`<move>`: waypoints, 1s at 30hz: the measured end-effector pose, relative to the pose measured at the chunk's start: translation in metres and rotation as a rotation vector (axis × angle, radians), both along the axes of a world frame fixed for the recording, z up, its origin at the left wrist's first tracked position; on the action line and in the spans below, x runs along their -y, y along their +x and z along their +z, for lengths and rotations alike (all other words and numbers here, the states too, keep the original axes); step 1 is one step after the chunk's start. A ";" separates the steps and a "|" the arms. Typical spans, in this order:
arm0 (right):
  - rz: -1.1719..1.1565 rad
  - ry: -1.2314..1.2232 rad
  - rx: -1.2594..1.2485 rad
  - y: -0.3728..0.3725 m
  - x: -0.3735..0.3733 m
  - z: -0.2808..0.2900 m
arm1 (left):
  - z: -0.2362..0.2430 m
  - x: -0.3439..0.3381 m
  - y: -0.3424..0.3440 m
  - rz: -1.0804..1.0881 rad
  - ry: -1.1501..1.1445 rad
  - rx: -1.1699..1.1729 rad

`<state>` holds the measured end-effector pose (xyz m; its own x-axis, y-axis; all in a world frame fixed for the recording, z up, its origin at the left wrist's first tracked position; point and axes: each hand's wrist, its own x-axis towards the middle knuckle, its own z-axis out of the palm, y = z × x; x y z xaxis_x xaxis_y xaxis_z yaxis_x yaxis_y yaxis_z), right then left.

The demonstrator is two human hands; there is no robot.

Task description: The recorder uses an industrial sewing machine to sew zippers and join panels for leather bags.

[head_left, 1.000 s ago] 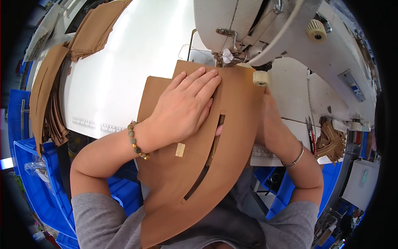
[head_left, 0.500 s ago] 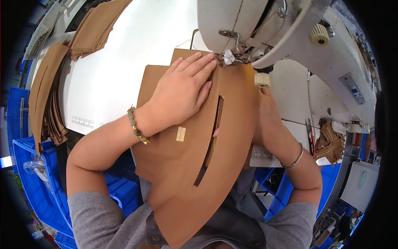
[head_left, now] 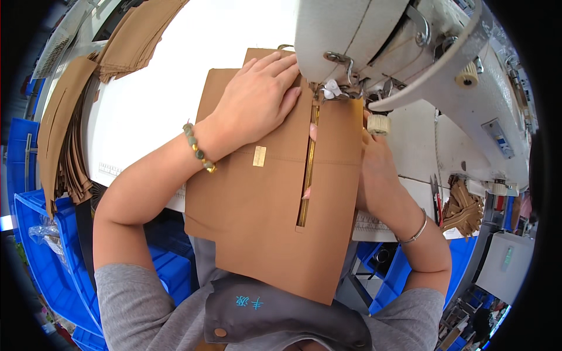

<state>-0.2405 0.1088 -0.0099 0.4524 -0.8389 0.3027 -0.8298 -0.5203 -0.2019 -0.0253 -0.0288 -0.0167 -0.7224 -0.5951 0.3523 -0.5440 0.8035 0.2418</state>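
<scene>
Brown panel (head_left: 257,202), gold zipper (head_left: 309,164); white machine (head_left: 333,29); blue crate (head_left: 58,275).

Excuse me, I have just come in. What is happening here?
A person is at a white sewing machine. The left hand lies flat on a brown panel, left of the needle area. The right hand is partly hidden beneath the panel's right edge; fingertips show in its slot beside a gold-coloured zipper.
</scene>
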 end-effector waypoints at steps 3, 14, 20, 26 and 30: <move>-0.008 0.043 -0.012 -0.001 0.000 -0.001 | 0.006 -0.024 0.010 -0.011 -0.015 0.005; -0.021 -0.012 -0.069 -0.004 -0.001 -0.001 | 0.004 -0.061 0.021 -0.103 0.109 0.005; -0.010 0.050 0.029 -0.002 -0.001 -0.006 | 0.003 -0.057 0.019 -0.098 0.042 0.050; -0.008 0.049 0.033 -0.002 -0.002 -0.002 | 0.003 -0.054 0.018 -0.099 0.015 0.051; -0.015 0.062 0.023 -0.001 -0.002 0.000 | 0.003 -0.054 0.019 -0.111 0.074 0.036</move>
<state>-0.2416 0.1108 -0.0099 0.4328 -0.8632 0.2598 -0.8324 -0.4933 -0.2524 -0.0061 0.0252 -0.0140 -0.7968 -0.5342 0.2824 -0.4622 0.8399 0.2847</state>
